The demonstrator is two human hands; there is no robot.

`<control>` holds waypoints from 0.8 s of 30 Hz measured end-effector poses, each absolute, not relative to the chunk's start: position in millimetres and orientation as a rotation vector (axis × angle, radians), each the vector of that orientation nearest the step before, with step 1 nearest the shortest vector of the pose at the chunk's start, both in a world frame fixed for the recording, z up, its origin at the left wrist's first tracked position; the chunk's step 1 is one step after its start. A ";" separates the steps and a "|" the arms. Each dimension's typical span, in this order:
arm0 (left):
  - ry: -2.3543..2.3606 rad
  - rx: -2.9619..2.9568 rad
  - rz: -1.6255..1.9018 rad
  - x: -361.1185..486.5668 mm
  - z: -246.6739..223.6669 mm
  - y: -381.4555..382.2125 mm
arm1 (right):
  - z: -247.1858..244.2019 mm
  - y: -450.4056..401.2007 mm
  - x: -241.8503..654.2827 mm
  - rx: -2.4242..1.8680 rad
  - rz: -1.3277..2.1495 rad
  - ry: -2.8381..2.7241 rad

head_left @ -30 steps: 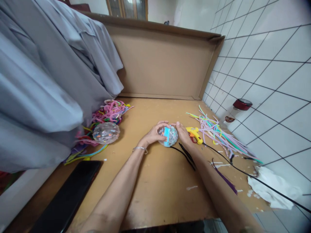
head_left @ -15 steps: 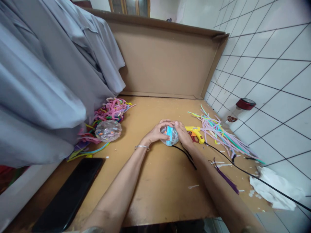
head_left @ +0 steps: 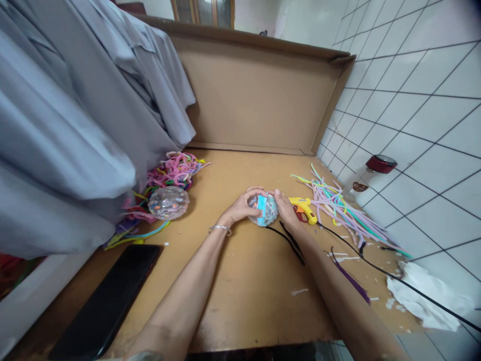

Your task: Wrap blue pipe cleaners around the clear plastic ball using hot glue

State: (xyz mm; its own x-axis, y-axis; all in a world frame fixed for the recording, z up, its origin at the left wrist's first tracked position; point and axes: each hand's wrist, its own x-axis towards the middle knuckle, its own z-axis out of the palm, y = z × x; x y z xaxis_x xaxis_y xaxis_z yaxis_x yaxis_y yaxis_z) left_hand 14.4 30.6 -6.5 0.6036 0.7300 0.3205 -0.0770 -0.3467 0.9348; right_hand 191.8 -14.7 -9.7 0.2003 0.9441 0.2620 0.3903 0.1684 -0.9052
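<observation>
A clear, round container [head_left: 269,216] with a light-blue band across it rests on the table between both hands. My left hand [head_left: 243,206] is closed round its left side, with the thumb across the front. Against the right side presses my right hand [head_left: 286,209], thumb up; its other fingers are mostly hidden. Just right of that hand lies a yellow glue gun [head_left: 305,209] with a red trigger. Black pipe cleaners [head_left: 289,241] stretch from below the container under the right forearm. A similar clear container [head_left: 169,202] with orange specks sits at the left.
Tangled pink and coloured pipe cleaners [head_left: 178,169] lie beside a grey cloth [head_left: 67,130]. Straight lilac ones [head_left: 347,213] are at right, near a red-lidded jar [head_left: 370,175], a white cloth [head_left: 424,296] and the gun's cord [head_left: 406,285]. A black phone [head_left: 108,301] lies front left; cardboard [head_left: 259,95] stands behind.
The right hand has shifted very slightly on the container's right side, showing a little more of it. The left hand keeps its hold; the whole view has moved slightly.
</observation>
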 end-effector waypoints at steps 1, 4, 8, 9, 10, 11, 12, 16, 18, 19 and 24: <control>0.532 1.722 0.925 14.6 -7.4 30.6 | -8.3 -15.1 191.5 -1.394 0.647 -1.387; 0.515 1.686 0.936 16.0 -10.2 30.5 | -4.4 -16.3 190.1 -1.342 0.644 -1.400; 0.515 1.666 0.943 17.8 -11.5 29.5 | -2.7 -17.0 189.0 -1.302 0.644 -1.393; 0.516 1.668 0.941 18.0 -11.3 29.2 | -2.7 -17.2 189.0 -1.300 0.644 -1.397; 0.520 1.670 0.941 18.1 -10.9 28.9 | -2.6 -17.4 188.9 -1.299 0.644 -1.403; 0.523 1.674 0.937 18.1 -10.6 28.6 | -2.4 -17.6 188.8 -1.298 0.642 -1.408; 0.526 1.678 0.934 18.1 -10.3 28.4 | -2.0 -17.9 188.8 -1.297 0.639 -1.412; 0.536 1.682 0.934 18.3 -10.1 28.1 | 1.5 -19.3 188.3 -1.291 0.595 -1.385; 0.543 1.674 0.935 18.4 -10.4 27.9 | 3.7 -20.2 188.4 -1.294 0.568 -1.359; 0.547 1.671 0.934 18.5 -10.5 27.8 | 4.6 -20.6 188.4 -1.299 0.556 -1.353; 0.550 1.680 0.928 18.5 -10.5 27.4 | 4.7 -21.4 188.2 -1.313 0.506 -1.368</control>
